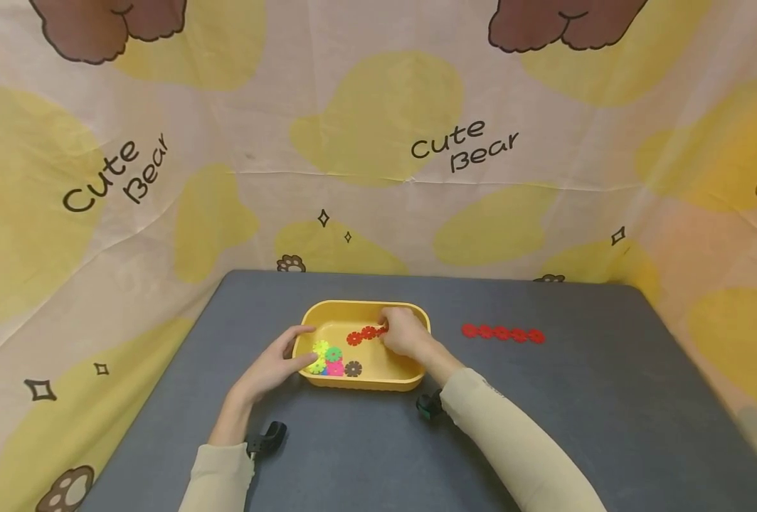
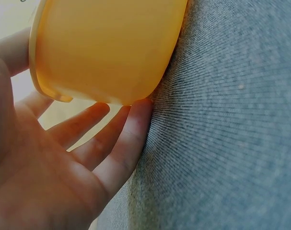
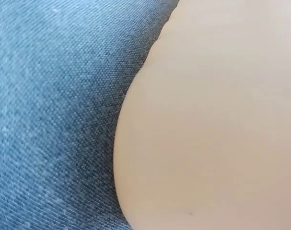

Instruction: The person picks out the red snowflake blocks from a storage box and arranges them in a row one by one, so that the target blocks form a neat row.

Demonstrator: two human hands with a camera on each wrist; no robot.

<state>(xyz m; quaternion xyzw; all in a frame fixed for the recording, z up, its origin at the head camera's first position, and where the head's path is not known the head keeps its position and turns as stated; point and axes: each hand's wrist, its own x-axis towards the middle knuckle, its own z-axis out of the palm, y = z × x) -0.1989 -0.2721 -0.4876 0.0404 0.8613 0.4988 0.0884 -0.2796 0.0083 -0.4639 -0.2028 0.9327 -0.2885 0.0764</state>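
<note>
A yellow plastic tub (image 1: 362, 383) stands on the table. My left hand (image 1: 272, 364) holds its left end, thumb over the rim. In the left wrist view, the fingertips of that hand (image 2: 64, 163) touch the outside of the tub (image 2: 107, 52). Inside the tub, my right hand (image 1: 405, 333) pinches the right end of a short chain of red snowflake discs (image 1: 368, 333); its fingertips are partly hidden. Loose yellow, green, pink and blue discs (image 1: 333, 354) lie in the near left corner, with a dark brown disc (image 1: 353, 368) beside them.
To the right of the tub, a row of several joined red discs (image 1: 503, 333) lies on the grey table (image 1: 583, 412). A printed cloth (image 1: 378, 142) hangs behind the table. A pale, smooth surface (image 3: 207, 120) fills much of the right wrist view, hiding that hand.
</note>
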